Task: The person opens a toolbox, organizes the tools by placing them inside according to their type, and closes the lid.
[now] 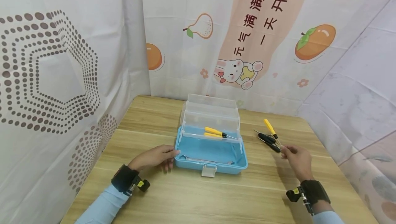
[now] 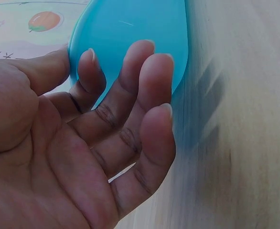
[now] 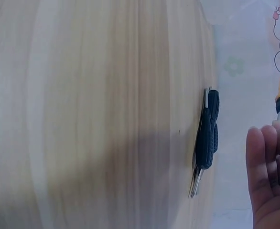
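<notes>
A light-blue toolbox [image 1: 213, 167] stands on the wooden table with its clear lid [image 1: 212, 104] raised. My left hand [image 1: 157, 157] grips its left wall, the thumb over the rim and the index finger outside. In the left wrist view the other fingers are bent beside the blue wall [image 2: 130, 24]. On the right, my right hand [image 1: 297, 158] pinches the metal shaft of a screwdriver, its yellow handle [image 1: 270, 126] pointing up and away. Below it lie several black-handled tools [image 1: 269, 142], seen also as a black bundle [image 3: 207, 138] in the right wrist view.
Two yellow-handled screwdrivers [image 1: 215, 130] lie at the back of the box. Along its inner front lies a thin metal tool [image 1: 204, 160] with a ringed end. A white latch [image 1: 209, 171] hangs at the front. A patterned curtain [image 1: 173, 62] stands behind the table.
</notes>
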`<control>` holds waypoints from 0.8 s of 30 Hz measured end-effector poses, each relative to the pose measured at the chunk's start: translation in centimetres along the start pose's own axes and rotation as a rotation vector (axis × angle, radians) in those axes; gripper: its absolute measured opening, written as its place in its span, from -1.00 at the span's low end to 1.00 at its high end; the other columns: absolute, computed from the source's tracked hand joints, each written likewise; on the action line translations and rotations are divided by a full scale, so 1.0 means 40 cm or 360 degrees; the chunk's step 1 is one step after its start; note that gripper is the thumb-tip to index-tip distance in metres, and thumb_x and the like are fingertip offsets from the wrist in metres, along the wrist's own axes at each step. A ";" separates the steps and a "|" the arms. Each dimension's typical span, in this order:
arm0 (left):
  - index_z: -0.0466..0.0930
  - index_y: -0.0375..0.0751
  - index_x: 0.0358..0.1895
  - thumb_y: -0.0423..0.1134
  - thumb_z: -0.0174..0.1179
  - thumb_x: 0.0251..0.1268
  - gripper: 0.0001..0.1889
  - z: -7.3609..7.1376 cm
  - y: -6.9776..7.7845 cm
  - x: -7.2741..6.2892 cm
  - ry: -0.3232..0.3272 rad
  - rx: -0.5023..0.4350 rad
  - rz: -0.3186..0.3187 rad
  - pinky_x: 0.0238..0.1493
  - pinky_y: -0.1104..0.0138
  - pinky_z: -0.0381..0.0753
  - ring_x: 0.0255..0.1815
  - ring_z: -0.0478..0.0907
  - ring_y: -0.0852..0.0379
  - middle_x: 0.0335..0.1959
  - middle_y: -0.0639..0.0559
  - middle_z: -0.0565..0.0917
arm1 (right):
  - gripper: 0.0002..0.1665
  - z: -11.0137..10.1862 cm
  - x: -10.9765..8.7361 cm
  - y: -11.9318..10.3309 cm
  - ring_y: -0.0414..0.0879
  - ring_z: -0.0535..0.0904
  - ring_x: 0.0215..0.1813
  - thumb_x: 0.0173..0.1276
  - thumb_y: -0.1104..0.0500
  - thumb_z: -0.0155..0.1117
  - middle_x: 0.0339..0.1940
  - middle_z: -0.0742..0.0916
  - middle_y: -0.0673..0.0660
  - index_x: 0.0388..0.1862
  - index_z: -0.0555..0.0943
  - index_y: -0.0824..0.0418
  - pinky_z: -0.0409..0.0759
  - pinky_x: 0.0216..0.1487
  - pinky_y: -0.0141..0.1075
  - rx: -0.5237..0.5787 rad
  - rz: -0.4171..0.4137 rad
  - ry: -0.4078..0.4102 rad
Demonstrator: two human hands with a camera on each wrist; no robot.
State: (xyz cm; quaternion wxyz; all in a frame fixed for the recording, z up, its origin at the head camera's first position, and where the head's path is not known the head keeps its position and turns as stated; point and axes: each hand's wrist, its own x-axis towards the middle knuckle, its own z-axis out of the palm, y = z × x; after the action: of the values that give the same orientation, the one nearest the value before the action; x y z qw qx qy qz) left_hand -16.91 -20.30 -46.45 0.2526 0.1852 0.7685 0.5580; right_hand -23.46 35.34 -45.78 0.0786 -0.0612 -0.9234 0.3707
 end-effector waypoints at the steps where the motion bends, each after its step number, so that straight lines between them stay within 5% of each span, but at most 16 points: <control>1: 0.50 -0.45 -0.15 0.02 -0.07 0.70 -0.51 0.000 0.001 0.000 0.0002 0.0002 0.0000 -0.38 0.16 0.73 -0.45 0.66 -0.06 -0.38 -0.16 0.66 | -0.50 0.001 -0.001 -0.002 -0.20 0.76 -0.35 0.58 -0.02 0.25 -0.12 0.80 0.33 0.16 0.65 0.41 0.57 -0.31 -0.56 0.0010 -0.0001 0.0004; 24: 0.50 -0.45 -0.16 0.00 -0.06 0.70 -0.52 0.002 -0.003 -0.001 0.0006 -0.0007 0.0013 -0.38 0.17 0.73 -0.45 0.65 -0.05 -0.39 -0.16 0.65 | -0.51 0.020 -0.008 -0.037 -0.19 0.76 -0.38 0.54 -0.02 0.30 -0.13 0.80 0.34 0.14 0.68 0.39 0.62 -0.32 -0.49 0.0079 -0.0081 0.0033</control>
State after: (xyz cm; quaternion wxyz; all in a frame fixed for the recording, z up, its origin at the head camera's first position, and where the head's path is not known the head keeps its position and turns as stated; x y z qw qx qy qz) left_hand -16.83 -20.28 -46.60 0.2494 0.1868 0.7669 0.5610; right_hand -23.38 33.70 -45.35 0.0991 -0.0396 -0.9143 0.3907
